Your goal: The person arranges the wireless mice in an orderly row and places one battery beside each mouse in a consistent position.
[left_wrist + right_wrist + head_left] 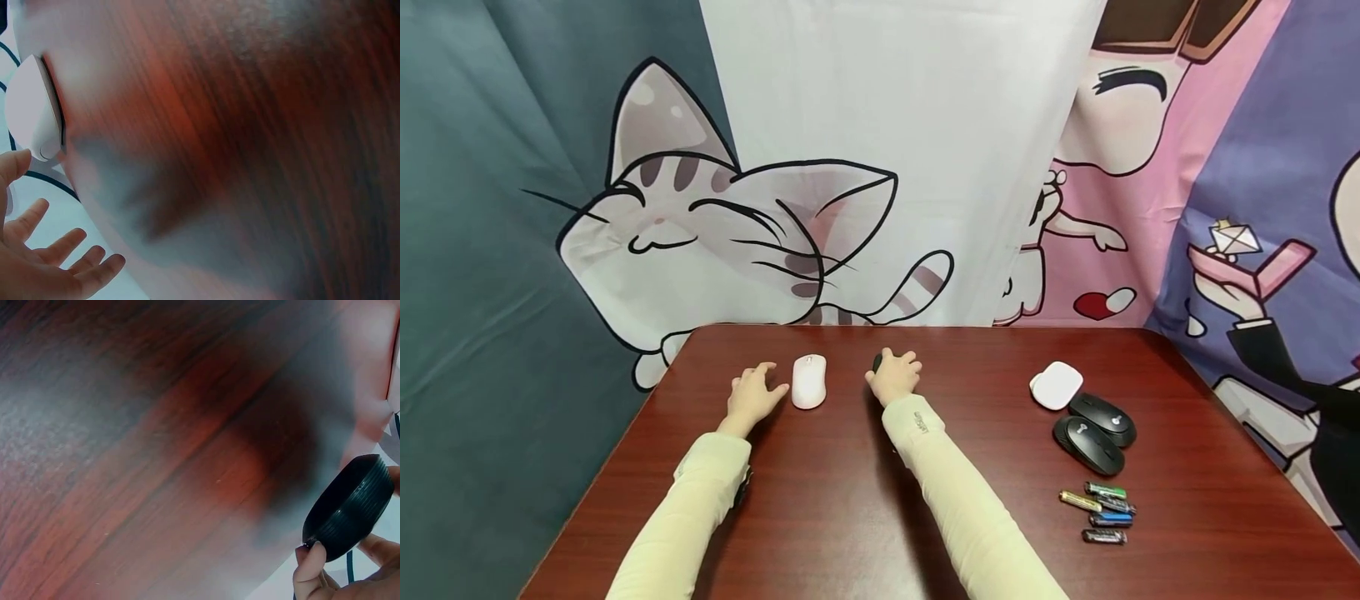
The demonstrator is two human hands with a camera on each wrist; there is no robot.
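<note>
A white computer mouse (808, 382) lies on the table, its front pointing to the far edge. Just left of it my left hand (754, 396) hovers with fingers spread and loosely bent, holding nothing. The left wrist view shows the same white mouse (34, 109) close to the thumb, apart from it as far as I can tell. My right hand (895, 377) grips a black mouse (347, 509) with ribbed sides between thumb and fingers, lifted off the tabletop. From the head, most of that black mouse (877, 362) is hidden under the hand.
At right on the brown table (820, 517) sit a white rounded object (1058, 385) and two black mice, one nearer (1087, 445) and one farther (1103, 418). Closer to me lie several batteries (1105, 518). A cartoon-printed curtain (895, 108) hangs behind the far edge.
</note>
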